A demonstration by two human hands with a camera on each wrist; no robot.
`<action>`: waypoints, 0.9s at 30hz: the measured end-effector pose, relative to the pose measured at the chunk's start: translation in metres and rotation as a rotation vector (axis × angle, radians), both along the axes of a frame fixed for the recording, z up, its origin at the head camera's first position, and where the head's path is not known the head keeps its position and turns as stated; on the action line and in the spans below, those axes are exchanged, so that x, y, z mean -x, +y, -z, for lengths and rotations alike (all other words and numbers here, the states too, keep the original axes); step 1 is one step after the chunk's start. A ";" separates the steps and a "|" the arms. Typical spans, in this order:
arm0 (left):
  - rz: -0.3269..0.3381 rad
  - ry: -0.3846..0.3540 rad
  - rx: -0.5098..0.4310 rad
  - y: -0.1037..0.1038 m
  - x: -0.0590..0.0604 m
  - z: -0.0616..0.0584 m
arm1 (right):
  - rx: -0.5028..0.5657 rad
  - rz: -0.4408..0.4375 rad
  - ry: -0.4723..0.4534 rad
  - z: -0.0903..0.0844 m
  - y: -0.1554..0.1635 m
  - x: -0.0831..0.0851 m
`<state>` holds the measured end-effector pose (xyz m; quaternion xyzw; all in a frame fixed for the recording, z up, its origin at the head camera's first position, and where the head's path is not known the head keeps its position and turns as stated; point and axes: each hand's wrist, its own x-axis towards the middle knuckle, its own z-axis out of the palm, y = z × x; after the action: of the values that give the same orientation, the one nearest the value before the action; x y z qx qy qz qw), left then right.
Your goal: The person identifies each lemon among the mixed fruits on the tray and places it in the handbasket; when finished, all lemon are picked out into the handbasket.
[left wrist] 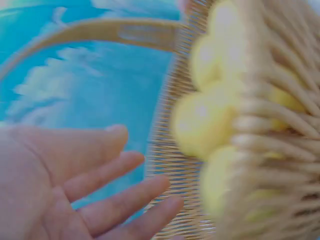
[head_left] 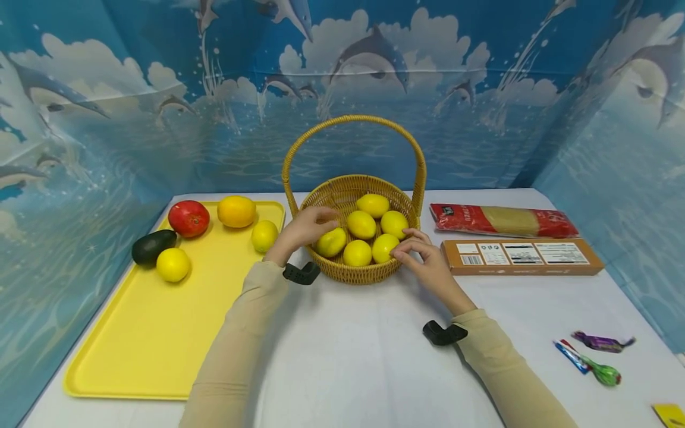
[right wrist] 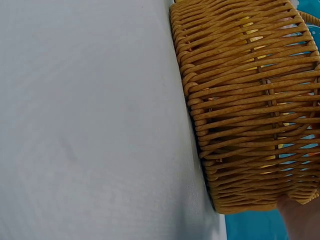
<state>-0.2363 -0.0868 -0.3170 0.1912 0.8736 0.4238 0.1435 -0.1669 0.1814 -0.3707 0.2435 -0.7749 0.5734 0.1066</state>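
A wicker basket (head_left: 353, 274) with a tall arched handle holds several yellow lemons (head_left: 357, 254). My left hand (head_left: 310, 226) hovers over the basket's left rim, near the leftmost lemon (head_left: 331, 242). In the left wrist view the left hand (left wrist: 95, 185) has its fingers extended and holds nothing; the lemons there are blurred. At the right rim is my right hand (head_left: 425, 264), its fingers loosely bent beside the front right lemon (head_left: 385, 248). Whether they touch that lemon is unclear. Only part of the right hand (right wrist: 302, 217) shows against the basket wall in the right wrist view.
On the left, a yellow tray (head_left: 144, 333) bears a red fruit (head_left: 188, 219), an orange-yellow fruit (head_left: 236, 211), a dark avocado (head_left: 154, 247) and two lemons (head_left: 173, 264). To the right lie a red packet (head_left: 508, 221), a brown box (head_left: 521, 257) and wrapped candies (head_left: 603, 343).
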 end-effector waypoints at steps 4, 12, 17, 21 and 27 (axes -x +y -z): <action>0.042 0.018 -0.218 -0.026 -0.030 -0.021 | 0.003 -0.001 -0.003 0.001 0.001 0.000; -0.097 0.165 -0.579 -0.123 -0.089 -0.042 | -0.003 0.008 0.011 0.000 0.004 -0.001; -0.338 0.249 -0.999 -0.186 -0.098 -0.012 | -0.004 0.004 0.018 -0.002 0.004 0.000; -0.562 0.237 -1.239 -0.218 -0.093 0.017 | -0.003 0.002 0.022 0.000 0.004 0.002; -0.730 0.196 -1.047 -0.242 -0.091 0.051 | 0.009 -0.011 0.030 0.004 0.002 0.004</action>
<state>-0.1454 -0.3290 -0.3685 -0.0358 0.5692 0.7960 -0.2028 -0.1710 0.1832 -0.3743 0.2560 -0.7691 0.5740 0.1160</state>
